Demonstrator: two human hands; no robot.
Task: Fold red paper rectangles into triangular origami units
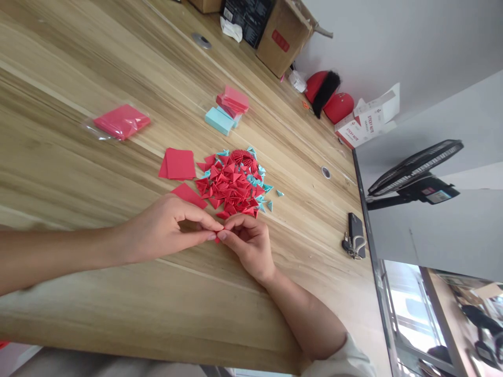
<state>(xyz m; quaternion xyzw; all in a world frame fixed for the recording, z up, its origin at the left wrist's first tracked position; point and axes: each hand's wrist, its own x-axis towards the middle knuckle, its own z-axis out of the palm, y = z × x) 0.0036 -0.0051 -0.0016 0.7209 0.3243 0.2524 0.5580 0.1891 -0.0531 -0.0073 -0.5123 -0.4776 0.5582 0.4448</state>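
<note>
Finding left hand (161, 230) and right hand (253, 251) together low over the desk (118, 309), fingertips almost meeting, both pinching one small red piece (217, 240). Cannot tell its folded shape; mostly hidden by thumbs and fingers.

Located just on the near side of a heap of red triangles (231, 183), with blue triangles (268, 187) mixed in and strewn along the right edge. Noted a pleated red ring (239, 157) at the far side, against the heap. Noted also red sheets (181, 164) to the left and a loose sheet (190, 196) partly behind the left hand. Logged farther off: bag (122, 121), red pads (234, 98), blue pads (219, 121).

Judging risks: could crease crookedly from uneven thumb pressure. Could spring open on early release of either pinch. Could be lost among the red triangles if dropped, being close by and alike in colour. Could scatter triangles or knock the ring through a forward push of the right knuckles. Could bend the loose sheet through a careless sweep of the left hand.
</note>
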